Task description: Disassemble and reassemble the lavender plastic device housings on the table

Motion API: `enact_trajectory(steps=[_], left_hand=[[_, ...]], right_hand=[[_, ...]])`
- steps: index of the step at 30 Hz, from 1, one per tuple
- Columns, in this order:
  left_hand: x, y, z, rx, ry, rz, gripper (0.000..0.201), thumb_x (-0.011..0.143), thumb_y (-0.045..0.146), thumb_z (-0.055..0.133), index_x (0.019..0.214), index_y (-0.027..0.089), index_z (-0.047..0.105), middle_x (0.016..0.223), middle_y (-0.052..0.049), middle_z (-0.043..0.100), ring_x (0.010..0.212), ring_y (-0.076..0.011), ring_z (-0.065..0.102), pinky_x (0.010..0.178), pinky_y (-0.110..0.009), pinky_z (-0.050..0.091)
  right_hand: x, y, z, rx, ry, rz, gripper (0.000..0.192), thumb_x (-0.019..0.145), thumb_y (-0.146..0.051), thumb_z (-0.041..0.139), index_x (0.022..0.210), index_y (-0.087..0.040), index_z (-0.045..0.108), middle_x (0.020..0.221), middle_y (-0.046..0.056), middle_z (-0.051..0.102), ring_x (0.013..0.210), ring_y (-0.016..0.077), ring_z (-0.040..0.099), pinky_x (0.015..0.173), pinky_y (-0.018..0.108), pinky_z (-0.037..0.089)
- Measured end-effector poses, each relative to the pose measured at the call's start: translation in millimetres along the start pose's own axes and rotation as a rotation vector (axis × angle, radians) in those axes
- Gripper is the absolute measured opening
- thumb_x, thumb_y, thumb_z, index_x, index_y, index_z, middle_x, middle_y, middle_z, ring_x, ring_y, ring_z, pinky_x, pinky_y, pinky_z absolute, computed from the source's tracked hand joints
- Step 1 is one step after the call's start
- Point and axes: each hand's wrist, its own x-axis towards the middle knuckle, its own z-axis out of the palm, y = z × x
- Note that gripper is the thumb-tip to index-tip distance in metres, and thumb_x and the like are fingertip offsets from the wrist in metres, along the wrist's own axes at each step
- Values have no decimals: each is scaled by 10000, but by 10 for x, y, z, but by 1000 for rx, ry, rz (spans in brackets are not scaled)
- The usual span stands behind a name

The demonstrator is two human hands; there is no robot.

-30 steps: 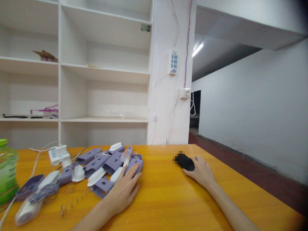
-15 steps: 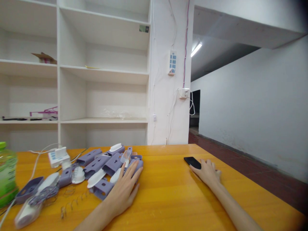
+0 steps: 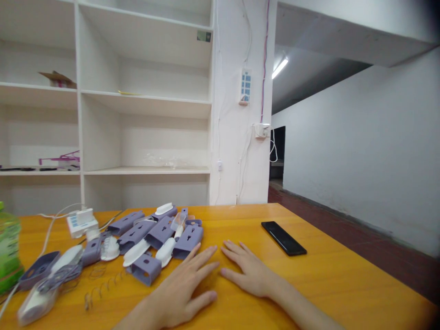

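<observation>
Both hands now lie flat and empty on the orange worktop [image 3: 343,284], fingers spread, gripping nothing. The right hand [image 3: 248,271] has come away from the black smartphone [image 3: 283,238], which it was touching half a second ago, and has drawn in toward the middle; the phone lies alone on the wood at about 2 o'clock from that hand, near but clear of the fingers. The left hand [image 3: 182,291] has slid back off the heap of lilac plastic housings [image 3: 154,233], and its fingertips now rest just short of the nearest housing [image 3: 187,239], at about 11 o'clock from the palm. The two hands sit side by side, fingertips close but apart.

Judged from this, the phone has been set aside and neither hand has a part in it (a pause with everything within reach). White inserts [image 3: 137,251] lie mixed among the housings, with loose wire springs [image 3: 103,286] on the wood at 9 o'clock from the left hand. A white power strip [image 3: 79,221] sits behind the heap and a green bottle [image 3: 8,250] stands at the far left edge. White shelving [image 3: 144,101] backs the worktop.
</observation>
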Motion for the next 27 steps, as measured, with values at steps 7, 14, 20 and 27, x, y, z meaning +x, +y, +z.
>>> enact_trajectory(steps=[7,14,20,27], left_hand=[[-14,33,54,-212,-91,-75,559,985,464,509,1515,360,364,1566,-18,389,1428,-266,396,1185,-493,350],[-42,-8,129,-213,-66,-100,516,981,472,515,1477,359,428,1558,-9,408,1428,-247,400,1194,-465,344],[-70,-35,160,-208,-46,-167,832,938,433,590,1591,323,87,1641,-34,176,1481,-265,274,1207,-456,307],[-63,-9,135,-230,-93,-116,565,964,452,545,1496,335,397,1632,-16,233,1496,-273,231,1217,-500,267]], right_hand=[[-2,-64,-67,-16,-25,-2,693,962,-677,376,1527,-278,339,1616,63,242,1506,266,195,1240,511,97],[-2,-61,-59,-5,-31,3,691,960,-677,383,1525,-281,344,1618,69,238,1507,267,191,1239,513,93],[-25,-37,-29,47,75,25,820,933,-638,493,1576,-282,128,1651,39,83,1524,253,106,1249,481,105],[-30,-66,-22,34,-3,-7,696,954,-645,443,1540,-294,306,1619,44,247,1502,270,211,1246,510,86]])
